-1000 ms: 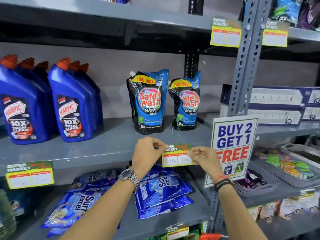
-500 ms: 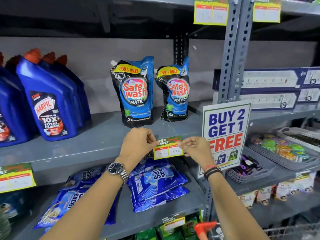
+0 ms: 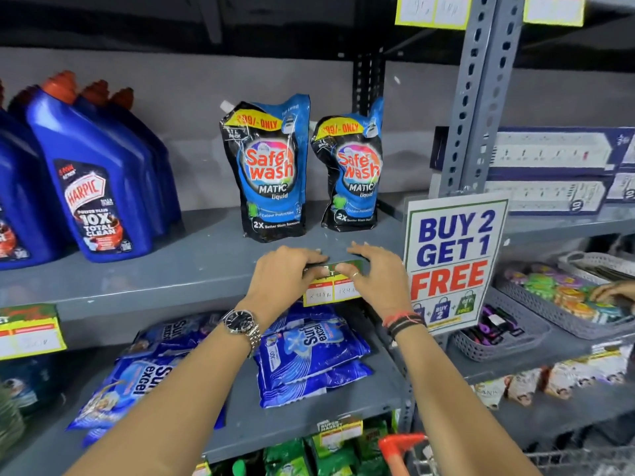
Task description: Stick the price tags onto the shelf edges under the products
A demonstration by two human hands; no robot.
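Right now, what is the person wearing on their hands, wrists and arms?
Both forearms are bare, with no sleeves in view. The left hand has a silver metal-link wristwatch with a dark round dial on its wrist. The right hand has a thin ring on one finger, and its wrist carries stacked bands: thin red-orange threads above darker black ones. No gloves on either hand.

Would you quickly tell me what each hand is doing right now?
Left hand: fingers pressing the price tag onto the shelf edge.
Right hand: pressing the same tag.
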